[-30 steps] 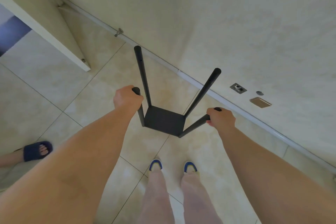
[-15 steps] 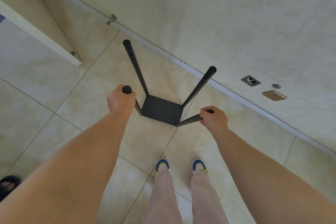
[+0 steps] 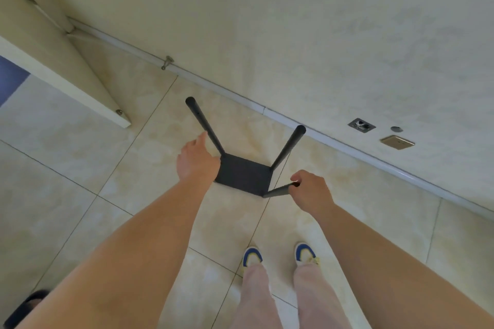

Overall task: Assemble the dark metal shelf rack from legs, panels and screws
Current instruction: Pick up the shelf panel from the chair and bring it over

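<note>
The right hand (image 3: 311,191) was curled round the top of the near-right leg (image 3: 278,191), right of the frame's middle, thumb and fingers pinching its tip. The left hand (image 3: 196,160) lay left of centre with its fingers fairly straight and relaxed, covering the near-left corner; it appeared to grip nothing, though whether it touched the leg hidden beneath it could not be told.

Between the hands stood the dark metal shelf rack, one square panel (image 3: 244,175) low on the tiled floor (image 3: 80,163) with legs rising from its corners. The far-left leg (image 3: 203,125) and far-right leg (image 3: 290,145) stood free, splaying toward the camera. The person's blue-toed shoes (image 3: 252,256) stood just below in the frame; a wall socket (image 3: 361,125) and a brass plate (image 3: 397,142) sat on the wall at right.

By the look of it, the base tier was joined and was being steadied or positioned. The next move likely called for another panel fitted onto the four leg tops, which would need them held parallel and a screw at each corner.
</note>
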